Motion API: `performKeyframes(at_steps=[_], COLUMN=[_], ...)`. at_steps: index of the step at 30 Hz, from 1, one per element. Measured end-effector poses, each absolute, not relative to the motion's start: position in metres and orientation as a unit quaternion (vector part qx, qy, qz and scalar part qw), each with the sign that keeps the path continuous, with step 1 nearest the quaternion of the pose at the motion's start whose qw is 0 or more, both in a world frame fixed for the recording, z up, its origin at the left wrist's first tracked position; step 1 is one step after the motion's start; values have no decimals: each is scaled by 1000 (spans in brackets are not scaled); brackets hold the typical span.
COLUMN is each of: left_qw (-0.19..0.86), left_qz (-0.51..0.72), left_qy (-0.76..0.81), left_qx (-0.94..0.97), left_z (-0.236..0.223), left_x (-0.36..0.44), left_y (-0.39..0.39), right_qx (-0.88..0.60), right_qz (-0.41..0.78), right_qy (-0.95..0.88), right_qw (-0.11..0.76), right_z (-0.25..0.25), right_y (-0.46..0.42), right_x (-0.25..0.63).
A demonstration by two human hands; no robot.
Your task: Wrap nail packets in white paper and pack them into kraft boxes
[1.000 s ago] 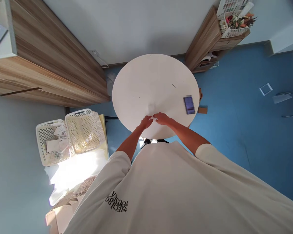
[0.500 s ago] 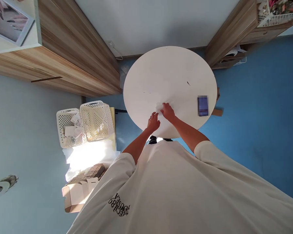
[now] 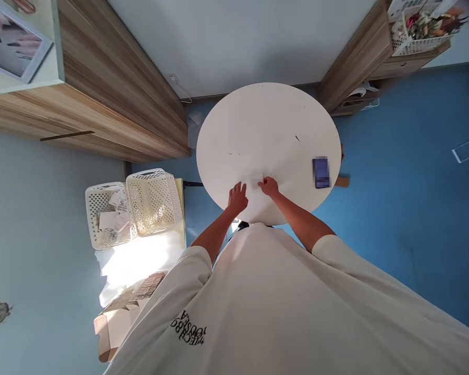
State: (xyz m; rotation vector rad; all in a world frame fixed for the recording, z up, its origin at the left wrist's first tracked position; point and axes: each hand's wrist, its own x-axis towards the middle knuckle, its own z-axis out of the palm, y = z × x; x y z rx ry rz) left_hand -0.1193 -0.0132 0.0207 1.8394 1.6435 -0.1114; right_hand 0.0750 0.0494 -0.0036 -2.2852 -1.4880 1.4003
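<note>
Near the front edge of the round white table [image 3: 266, 120], right hand [image 3: 268, 187] pinches narrowly a thin white piece [image 3: 257, 178] (it lies flat, so the pinch sits low); left hand [image 3: 237, 199] is wide open beside it.

The left hand [image 3: 237, 199] and the right hand [image 3: 269, 187] are on the round white table [image 3: 258, 120], close to the near edge. A small pale scrap [image 3: 258, 178] lies just by the right hand, in the little gap between the hands. Away from the body, a big stretch of white table top lets a hand slide to the far edge. Toward the right edge, a blurry purple thing [image 3: 321, 173] lies in the way. Past the far edge stands a wall [image 3: 238, 47]. A wooden cabinet [image 3: 113, 104] is off to the left, a wooden shelf [image 3: 355, 62] off to the right. White baskets [image 3: 152, 203] sit past the left edge. The person's white shirt [image 3: 258, 302] is right behind the hands.
</note>
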Motion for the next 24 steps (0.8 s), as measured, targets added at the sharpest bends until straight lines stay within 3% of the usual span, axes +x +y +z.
performKeyframes(at_steps=[3,10,17,24], left_qw=[289,331,347,343], left_qz=[-61,-72,-47,-23], left_qy=[671,659,668,670], left_qx=[680,672,656,658], left_z=[18,7,-2,-13], left_x=[-149,-182,-176,-176], left_y=[-6,-3,-5,-9], right_qx=[-735,-691,-669,-715], right_qz=[444,455,462,436], right_qy=[-507,-548,-571,-540], right_qw=[71,128,110,88], right_z=[1,10,-3,-26], right_y=[55,104,156,168], right_x=[68,0,-88,-111])
